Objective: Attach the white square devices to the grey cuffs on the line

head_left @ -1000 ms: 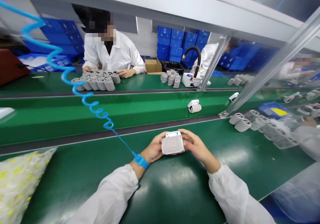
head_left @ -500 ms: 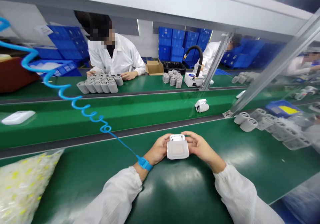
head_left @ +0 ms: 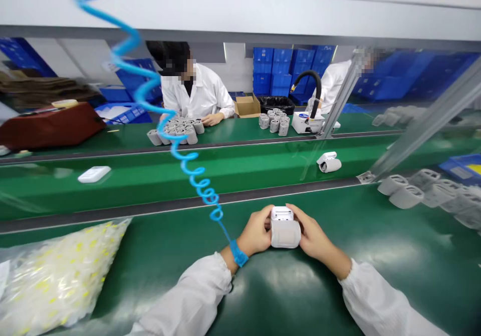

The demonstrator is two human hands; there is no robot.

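Observation:
Both my hands hold a small white plastic device [head_left: 285, 228] just above the green conveyor belt [head_left: 361, 276]. Its lower part is a pale grey rounded sleeve, and a white block shows on top. My left hand [head_left: 257, 232] grips its left side, and my right hand [head_left: 311, 238] grips its right side. A blue wrist strap [head_left: 238, 253] circles my left wrist, with a blue coiled cord [head_left: 195, 168] rising from it. My fingers hide the device's sides and underside.
Several pale grey sleeves [head_left: 404, 193] lie at the right. A plastic bag [head_left: 56, 281] with yellow marks sits at the left. A white unit [head_left: 328, 162] lies on the middle belt. Beyond a metal rail, a co-worker [head_left: 195, 93] handles sleeves [head_left: 176, 130] among blue crates [head_left: 289, 70].
The whole scene has shifted in view as my head turned. The device has rotated in my hands, with its sleeve now facing me more squarely and the white block on top.

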